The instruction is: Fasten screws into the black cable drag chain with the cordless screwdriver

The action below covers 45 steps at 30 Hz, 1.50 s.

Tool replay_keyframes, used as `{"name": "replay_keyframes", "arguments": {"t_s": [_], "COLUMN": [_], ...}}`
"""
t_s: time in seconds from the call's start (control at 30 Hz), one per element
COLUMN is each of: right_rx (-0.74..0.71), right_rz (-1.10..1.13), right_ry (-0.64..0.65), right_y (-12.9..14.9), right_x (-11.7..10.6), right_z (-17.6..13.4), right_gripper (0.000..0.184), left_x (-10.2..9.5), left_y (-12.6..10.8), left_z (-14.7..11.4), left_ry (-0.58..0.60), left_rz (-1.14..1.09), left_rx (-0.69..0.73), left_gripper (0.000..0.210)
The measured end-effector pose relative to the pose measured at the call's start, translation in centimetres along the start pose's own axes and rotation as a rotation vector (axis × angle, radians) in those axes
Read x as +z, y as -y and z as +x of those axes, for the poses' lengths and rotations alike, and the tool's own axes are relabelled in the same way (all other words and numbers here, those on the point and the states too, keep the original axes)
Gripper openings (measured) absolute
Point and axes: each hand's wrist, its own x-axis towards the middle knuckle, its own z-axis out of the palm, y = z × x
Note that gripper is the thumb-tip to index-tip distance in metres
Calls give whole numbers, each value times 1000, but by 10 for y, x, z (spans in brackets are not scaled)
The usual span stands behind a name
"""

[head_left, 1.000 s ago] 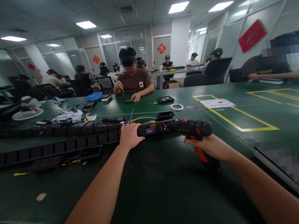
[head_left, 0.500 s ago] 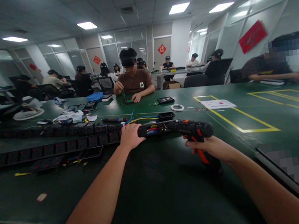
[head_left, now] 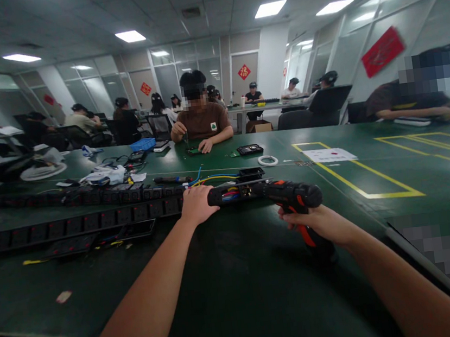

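My left hand [head_left: 198,203] is wrapped round a long black power strip [head_left: 95,219] near its right end. Past my fingers, that end lies uncovered and shows coloured wires [head_left: 230,194] inside. My right hand [head_left: 317,220] grips a black and orange cordless drill [head_left: 292,196] by its handle, a finger near the trigger. The drill points left, its nose at the strip's open end; whether the bit touches a screw is too small to tell. Just behind the strip are blue and yellow wires [head_left: 216,178] and a small black frame [head_left: 251,174].
Another strip [head_left: 121,195] and a screwdriver-like tool [head_left: 172,180] lie behind. Loose black covers [head_left: 72,245] sit in front at left. A white ring [head_left: 267,161] and a paper sheet [head_left: 330,155] lie farther off. Across the green table [head_left: 231,288] a person [head_left: 202,119] works on a small device.
Both hands, the strip and the drill stay in almost the same place. The view has shifted very slightly.
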Motion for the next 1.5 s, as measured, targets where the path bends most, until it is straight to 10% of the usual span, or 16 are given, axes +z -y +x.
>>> {"name": "replay_keyframes", "arguments": {"t_s": [1.5], "right_rx": [11], "right_rz": [-33], "right_ry": [-44], "right_y": [4], "right_x": [0], "right_z": [0], "right_gripper": [30], "left_x": [-3], "left_y": [-2], "left_z": [-1], "left_ry": [-3], "left_rz": [-12], "left_rx": [-9], "left_gripper": [61]}}
